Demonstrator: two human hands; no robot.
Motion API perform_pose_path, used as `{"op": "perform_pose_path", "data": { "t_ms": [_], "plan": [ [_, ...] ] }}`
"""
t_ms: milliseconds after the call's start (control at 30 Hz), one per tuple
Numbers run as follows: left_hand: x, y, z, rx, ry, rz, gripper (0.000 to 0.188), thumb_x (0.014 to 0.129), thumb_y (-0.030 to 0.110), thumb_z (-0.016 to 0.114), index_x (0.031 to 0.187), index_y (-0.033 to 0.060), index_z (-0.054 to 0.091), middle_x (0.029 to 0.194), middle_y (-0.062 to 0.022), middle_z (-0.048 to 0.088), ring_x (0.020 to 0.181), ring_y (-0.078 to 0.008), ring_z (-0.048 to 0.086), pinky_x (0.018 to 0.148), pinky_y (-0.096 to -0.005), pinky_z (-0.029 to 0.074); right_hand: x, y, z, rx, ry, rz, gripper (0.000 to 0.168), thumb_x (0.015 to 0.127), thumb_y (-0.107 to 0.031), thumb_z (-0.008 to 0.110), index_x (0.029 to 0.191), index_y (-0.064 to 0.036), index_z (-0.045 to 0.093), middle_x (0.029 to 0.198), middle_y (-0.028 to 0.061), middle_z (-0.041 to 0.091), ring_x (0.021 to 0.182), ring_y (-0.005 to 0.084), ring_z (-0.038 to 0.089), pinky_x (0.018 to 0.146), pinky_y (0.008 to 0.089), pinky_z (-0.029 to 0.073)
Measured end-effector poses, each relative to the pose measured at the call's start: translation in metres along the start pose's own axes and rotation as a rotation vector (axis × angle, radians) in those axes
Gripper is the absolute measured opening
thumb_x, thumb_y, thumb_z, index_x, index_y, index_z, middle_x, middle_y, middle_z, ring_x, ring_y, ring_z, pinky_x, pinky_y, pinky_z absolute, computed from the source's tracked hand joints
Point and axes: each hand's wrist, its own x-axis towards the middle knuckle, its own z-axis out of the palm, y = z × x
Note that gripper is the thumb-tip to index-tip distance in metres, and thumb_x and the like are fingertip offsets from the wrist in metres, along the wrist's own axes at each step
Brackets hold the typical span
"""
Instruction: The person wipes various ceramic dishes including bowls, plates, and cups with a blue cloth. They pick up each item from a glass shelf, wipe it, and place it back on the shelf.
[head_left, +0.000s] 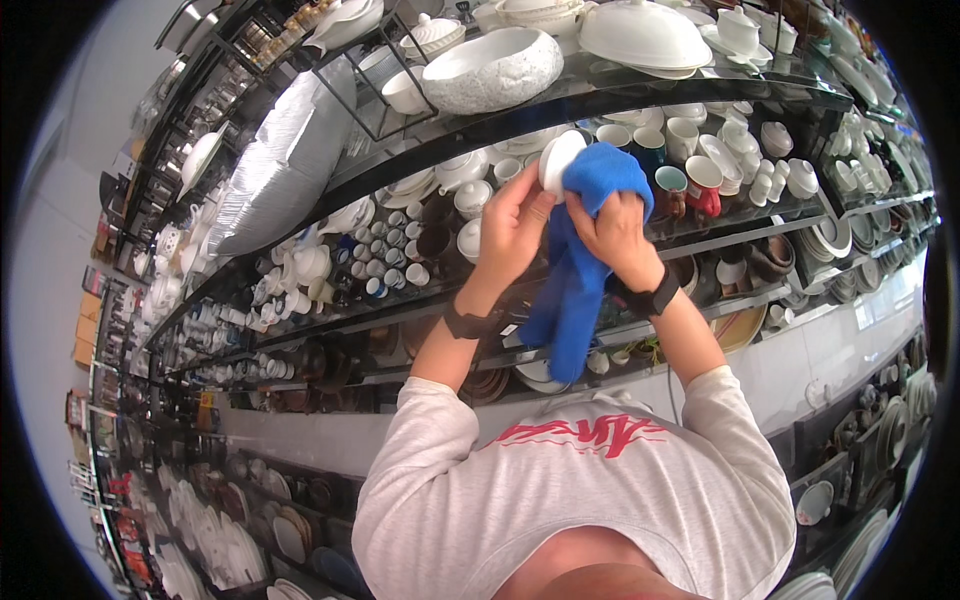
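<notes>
My left hand (517, 217) grips a small white ceramic dish or lid (559, 159) by its edge, tilted on its side. Bunched in my right hand (619, 236) is a blue cloth (606, 172), pressed against the right side of the white piece. The cloth's long tail (570, 322) hangs down between my forearms. Part of the white piece is hidden behind the cloth, so its full shape cannot be told. Both hands are held up before a shelf of crockery. Just right of the cloth stand a red mug (703, 180) and a brown mug with a pale green inside (670, 186).
Above my hands, a dark shelf edge (525, 124) carries a speckled stone-like bowl (495, 71) and a large white lidded dish (643, 37). Several small cups (386, 247) and lidded pots (472, 199) crowd the left. A silvery wrapped sheet (289, 150) leans there. Plates (829, 240) stand at right.
</notes>
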Motion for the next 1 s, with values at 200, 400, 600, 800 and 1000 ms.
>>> {"op": "perform_pose_path", "data": {
  "t_ms": [200, 400, 600, 800, 1000],
  "plan": [
    [-0.002, 0.006, -0.014, -0.260, -0.202, -0.253, 0.040, 0.093, 0.018, 0.054, 0.128, -0.0007, 0.048, 0.101, -0.0019, 0.063, 0.077, -0.0033, 0.052, 0.058, -0.0170, 0.040, -0.010, 0.017, -0.017, -0.092, -0.275, -0.308, 0.031, 0.071, -0.015, 0.068, 0.102, -0.012, 0.064, 0.114, 0.0156, 0.058, 0.108, 0.0416, 0.052, 0.095, 0.0498, 0.038],
    [0.000, 0.023, 0.000, 0.115, -0.135, 0.018, 0.040, 0.091, 0.014, 0.057, 0.125, -0.0054, 0.048, 0.106, -0.0097, 0.062, 0.090, -0.0131, 0.059, 0.076, -0.0265, 0.048, -0.025, 0.007, 0.022, 0.176, 0.127, 0.029, 0.048, 0.082, -0.010, 0.058, 0.126, 0.001, 0.044, 0.125, 0.0253, 0.045, 0.113, 0.0432, 0.044, 0.098, 0.0459, 0.035],
    [-0.006, 0.007, 0.013, 0.512, 0.001, 0.404, 0.037, 0.089, 0.009, 0.059, 0.122, -0.0052, 0.050, 0.099, -0.0122, 0.064, 0.085, -0.0156, 0.062, 0.072, -0.0276, 0.049, -0.012, -0.024, 0.017, 0.782, 0.181, 0.608, 0.044, 0.089, -0.006, 0.047, 0.129, 0.005, 0.033, 0.121, 0.0199, 0.046, 0.105, 0.0311, 0.048, 0.094, 0.0391, 0.036],
    [-0.010, -0.003, -0.002, -0.381, -0.131, -0.181, 0.043, 0.094, 0.018, 0.054, 0.129, -0.0052, 0.044, 0.113, -0.0079, 0.059, 0.100, -0.0099, 0.054, 0.087, -0.0241, 0.044, -0.020, 0.004, 0.002, -0.015, -0.079, -0.149, 0.025, 0.072, -0.019, 0.069, 0.095, -0.012, 0.065, 0.107, 0.0164, 0.055, 0.099, 0.0384, 0.050, 0.086, 0.0463, 0.041],
    [-0.016, 0.005, 0.000, 0.025, -0.075, -0.067, 0.042, 0.091, 0.020, 0.058, 0.124, -0.0053, 0.049, 0.100, -0.0075, 0.062, 0.082, -0.0094, 0.058, 0.068, -0.0247, 0.049, -0.026, 0.006, 0.015, 0.174, 0.056, 0.014, 0.032, 0.079, -0.011, 0.061, 0.110, -0.003, 0.055, 0.111, 0.0205, 0.053, 0.095, 0.0399, 0.052, 0.083, 0.0413, 0.044]
  ]
}}
